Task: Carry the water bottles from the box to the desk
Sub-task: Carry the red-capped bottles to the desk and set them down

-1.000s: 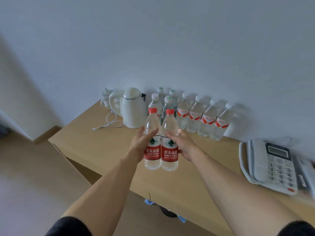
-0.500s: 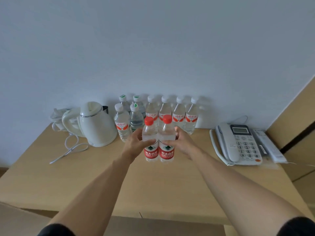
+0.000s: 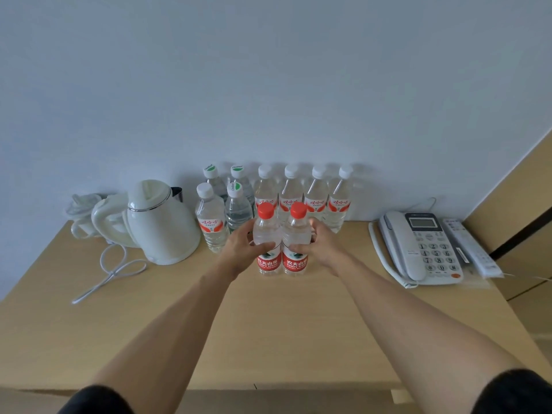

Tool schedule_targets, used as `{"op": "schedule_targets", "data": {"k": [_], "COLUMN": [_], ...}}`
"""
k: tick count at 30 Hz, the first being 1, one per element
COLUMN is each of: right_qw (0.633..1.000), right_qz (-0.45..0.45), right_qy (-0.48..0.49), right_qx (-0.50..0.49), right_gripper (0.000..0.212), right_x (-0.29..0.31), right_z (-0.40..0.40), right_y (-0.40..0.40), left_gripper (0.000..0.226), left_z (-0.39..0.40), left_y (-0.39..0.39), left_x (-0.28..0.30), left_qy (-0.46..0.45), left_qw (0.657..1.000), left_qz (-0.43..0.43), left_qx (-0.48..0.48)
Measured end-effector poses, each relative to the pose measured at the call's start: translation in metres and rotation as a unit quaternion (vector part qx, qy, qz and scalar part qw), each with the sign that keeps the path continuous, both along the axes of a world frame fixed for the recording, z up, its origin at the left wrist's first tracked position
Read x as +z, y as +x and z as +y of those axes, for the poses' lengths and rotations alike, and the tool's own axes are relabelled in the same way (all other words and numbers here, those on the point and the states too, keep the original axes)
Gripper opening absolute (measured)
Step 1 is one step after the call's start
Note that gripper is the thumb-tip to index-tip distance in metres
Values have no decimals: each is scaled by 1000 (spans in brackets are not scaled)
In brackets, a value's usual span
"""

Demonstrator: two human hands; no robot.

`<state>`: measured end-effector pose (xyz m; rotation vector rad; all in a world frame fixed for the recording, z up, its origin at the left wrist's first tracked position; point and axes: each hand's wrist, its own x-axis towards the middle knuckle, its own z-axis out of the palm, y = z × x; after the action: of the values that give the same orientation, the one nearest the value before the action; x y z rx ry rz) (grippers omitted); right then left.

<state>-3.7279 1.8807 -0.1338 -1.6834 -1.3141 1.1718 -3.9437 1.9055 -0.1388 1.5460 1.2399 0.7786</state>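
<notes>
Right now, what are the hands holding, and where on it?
Each hand grips one red-capped water bottle around its clear upper body, just above the red label: left hand on the left bottle, right hand on the right bottle.

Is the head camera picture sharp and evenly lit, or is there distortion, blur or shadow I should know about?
Head view: soft, even light with no strong glare; the wide angle bends the desk edges and stretches the forearms. The two red-capped bottles in the left hand and right hand look fairly sharp, their small print illegible. Faint shadows fall on the wall behind the back row of bottles.
</notes>
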Motion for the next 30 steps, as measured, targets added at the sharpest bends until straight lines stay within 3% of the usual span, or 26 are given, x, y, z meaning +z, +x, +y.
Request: {"op": "schedule_targets", "data": {"k": [3, 9, 14, 17, 20, 24, 30], "right_qw": [1000, 996, 977, 955, 952, 954, 957], "right_qz": [-9, -78, -169, -242, -256, -254, -246], "right_qy": [2, 30, 126, 157, 160, 154, 145], "right_qx": [3, 37, 43, 68, 60, 50, 45], "right_gripper": [65, 75, 48, 35, 33, 35, 34], "right_x": [-1, 12, 46, 57, 60, 59, 60], "right_z": [0, -3, 4, 7, 4, 3, 1], "right_y": [2, 6, 7, 7, 7, 6, 2], "left_gripper": [49, 62, 61, 54, 40, 29, 32], "left_z": [0, -5, 5, 16, 21, 25, 41], "left_y": [0, -9, -7, 3, 14, 22, 25], "left_x": [1, 23, 76, 98, 103, 98, 103], "left_qy": [27, 94, 250, 254, 251, 253, 249], "left_qw": [999, 982, 935, 910, 881, 867, 851], "left_qz": [35, 160, 249, 324, 392, 417, 454], "left_qx": [-5, -38, -17, -53, -91, -98, -88]}}
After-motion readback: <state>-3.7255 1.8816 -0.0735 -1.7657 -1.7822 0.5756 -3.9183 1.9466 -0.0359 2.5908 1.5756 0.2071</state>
